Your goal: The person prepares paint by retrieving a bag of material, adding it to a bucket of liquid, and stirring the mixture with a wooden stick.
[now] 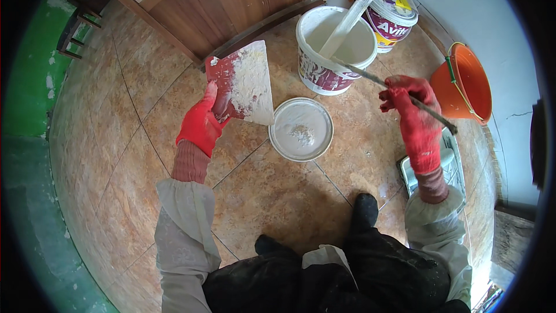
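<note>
My left hand (200, 123), in a red glove, grips a wide red putty spatula (249, 84) whose face is smeared with pale putty. Closed round a thin stick (370, 75) is my right hand (414, 119), gloved in red too. The stick slants up and left, its far end at the white bucket (337, 81); what that end touches inside is hard to make out. A white-coated plank (353, 17) leans in the same bucket. Between my hands, on the floor, lies a round white lid (301, 149) with a lump of putty on it.
Two lidded buckets (394, 14) stand against the wall behind the open one. To the right is an orange bucket (463, 78) with a wire handle. A paint tray (408, 177) sits beneath my right forearm. A wooden cabinet (226, 3) borders the far left.
</note>
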Demonstrator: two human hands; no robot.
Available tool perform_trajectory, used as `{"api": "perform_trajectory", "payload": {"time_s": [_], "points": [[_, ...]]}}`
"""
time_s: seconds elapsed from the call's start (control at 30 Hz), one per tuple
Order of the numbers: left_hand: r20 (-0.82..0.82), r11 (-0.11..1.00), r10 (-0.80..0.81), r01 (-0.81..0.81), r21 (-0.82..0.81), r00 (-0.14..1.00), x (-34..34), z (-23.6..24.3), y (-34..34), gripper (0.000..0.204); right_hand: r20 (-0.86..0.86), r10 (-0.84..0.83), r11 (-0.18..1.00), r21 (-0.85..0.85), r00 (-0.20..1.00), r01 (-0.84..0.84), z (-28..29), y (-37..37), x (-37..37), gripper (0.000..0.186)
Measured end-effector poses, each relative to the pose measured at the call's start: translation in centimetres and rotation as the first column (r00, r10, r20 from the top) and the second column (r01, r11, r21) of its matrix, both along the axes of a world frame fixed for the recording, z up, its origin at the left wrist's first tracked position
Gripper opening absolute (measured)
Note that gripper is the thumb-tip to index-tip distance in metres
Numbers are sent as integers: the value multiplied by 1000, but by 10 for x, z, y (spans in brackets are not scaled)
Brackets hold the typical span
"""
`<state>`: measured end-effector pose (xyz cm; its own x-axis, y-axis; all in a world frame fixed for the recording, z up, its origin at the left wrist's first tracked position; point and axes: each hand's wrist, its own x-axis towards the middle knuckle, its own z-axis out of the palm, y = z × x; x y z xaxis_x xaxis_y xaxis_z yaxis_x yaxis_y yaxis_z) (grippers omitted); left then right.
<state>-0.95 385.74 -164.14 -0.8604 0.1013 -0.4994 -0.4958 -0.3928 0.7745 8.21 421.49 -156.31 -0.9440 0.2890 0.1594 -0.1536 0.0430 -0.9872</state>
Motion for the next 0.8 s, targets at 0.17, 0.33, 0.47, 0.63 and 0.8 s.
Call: {"api": "perform_trajectory", "payload": {"time_s": [0.17, 0.33, 0.47, 0.63, 0.8], "points": [[-27, 1000, 3, -2, 25, 1000, 17, 2, -15, 37, -61, 20, 1000, 8, 998, -20, -3, -16, 48, 8], [-9, 998, -19, 20, 62, 1000, 24, 2, -15, 37, 235, 162, 962, -256, 959, -100, -76, -18, 69, 15], [13, 997, -4, 3, 72, 1000, 36, 9, -16, 36, 369, 179, 956, -286, 912, -72, -98, -16, 80, 24], [1, 998, 4, -4, 61, 1000, 40, 7, -19, 34, 450, 95, 994, -84, 888, -63, -93, -16, 88, 33], [-2, 998, -19, 19, 52, 1000, 40, 5, -17, 35, 442, -28, 999, -25, 897, 44, -91, 5, 98, 27]]}}
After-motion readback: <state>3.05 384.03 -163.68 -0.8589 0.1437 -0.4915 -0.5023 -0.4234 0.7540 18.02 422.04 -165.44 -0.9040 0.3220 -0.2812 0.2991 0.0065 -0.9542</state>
